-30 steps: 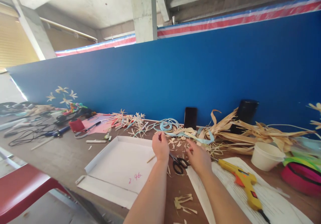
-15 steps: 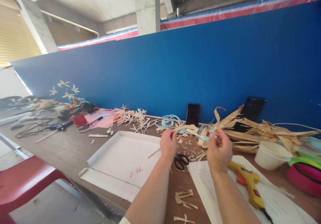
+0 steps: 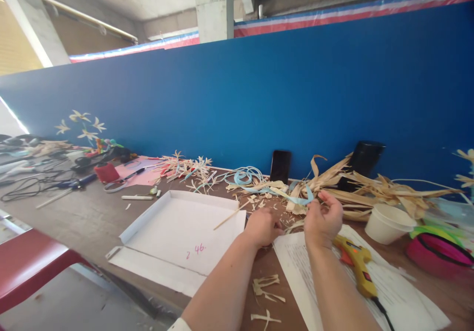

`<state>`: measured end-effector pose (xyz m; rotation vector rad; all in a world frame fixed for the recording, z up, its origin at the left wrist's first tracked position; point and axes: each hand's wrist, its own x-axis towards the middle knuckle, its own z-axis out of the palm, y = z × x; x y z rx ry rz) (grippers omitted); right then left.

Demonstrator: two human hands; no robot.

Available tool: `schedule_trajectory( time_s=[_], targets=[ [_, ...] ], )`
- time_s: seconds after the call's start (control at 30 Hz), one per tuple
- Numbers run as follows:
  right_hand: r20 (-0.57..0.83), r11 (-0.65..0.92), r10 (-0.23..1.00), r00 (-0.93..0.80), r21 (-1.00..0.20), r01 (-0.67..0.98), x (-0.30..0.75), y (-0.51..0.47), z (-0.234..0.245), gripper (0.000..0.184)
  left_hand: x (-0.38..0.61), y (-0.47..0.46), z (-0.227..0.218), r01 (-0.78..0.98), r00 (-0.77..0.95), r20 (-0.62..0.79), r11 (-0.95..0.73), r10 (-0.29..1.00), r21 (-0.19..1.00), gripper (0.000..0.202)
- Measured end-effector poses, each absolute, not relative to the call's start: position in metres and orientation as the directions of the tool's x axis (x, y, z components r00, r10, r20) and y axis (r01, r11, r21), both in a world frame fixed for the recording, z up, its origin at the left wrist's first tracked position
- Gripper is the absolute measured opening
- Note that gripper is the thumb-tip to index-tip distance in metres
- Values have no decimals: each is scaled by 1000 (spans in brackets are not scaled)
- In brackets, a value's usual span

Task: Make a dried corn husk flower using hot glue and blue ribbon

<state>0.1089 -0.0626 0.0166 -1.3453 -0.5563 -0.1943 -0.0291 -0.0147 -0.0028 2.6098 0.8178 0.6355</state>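
Observation:
My right hand [image 3: 323,218] pinches a light blue ribbon strip [image 3: 304,198] between thumb and fingers, above the table at the right of centre. My left hand [image 3: 262,228] is down on the tabletop beside the white box lid, its fingers curled over the spot where black-handled scissors lay; the hand hides them almost wholly. A thin wooden stick [image 3: 229,216] rests across the lid's right edge. Dried husk strips [image 3: 342,180] are heaped just behind my right hand. Pale scraps [image 3: 292,217] lie scattered between the hands.
The white box lid [image 3: 177,232] lies left of my hands. A yellow glue gun [image 3: 357,267] rests on printed paper [image 3: 296,257] by my right forearm. Further right are a white cup [image 3: 388,225] and a pink band [image 3: 437,254]. A phone [image 3: 280,166] leans against the blue partition [image 3: 222,108].
My left hand has left the strip and stick and dropped to the scissors, which it now covers. The stick now lies on the lid. My right hand keeps the blue strip. The view has shifted slightly.

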Motion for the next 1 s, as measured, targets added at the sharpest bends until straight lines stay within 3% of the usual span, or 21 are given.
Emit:
schedule_trajectory(
  time_s=[0.23,0.47,0.57,0.7,0.8,0.9,1.0],
  targets=[
    [479,216,191,857,-872,440,110,-62,16,34,-25,-22,0,504,677,322,-736,662,452,12],
    [457,227,244,855,-884,408,108,-65,20,35,-27,-8,1,505,415,304,-495,858,707,15],
    [432,255,245,868,-892,372,108,-65,20,36,-26,-12,2,474,478,340,-564,810,676,17],
    [415,276,259,872,-897,344,108,-65,21,37,-18,-25,0,462,635,358,-707,685,535,23],
    [429,231,266,863,-898,375,107,-65,20,34,-12,-31,-3,506,662,339,-733,668,455,18],
    [450,194,260,854,-891,410,107,-66,20,32,-9,-31,-4,529,634,337,-708,696,468,13],
    [447,207,266,854,-892,402,106,-67,21,31,-11,-27,-3,539,544,326,-620,773,570,13]
  ],
)
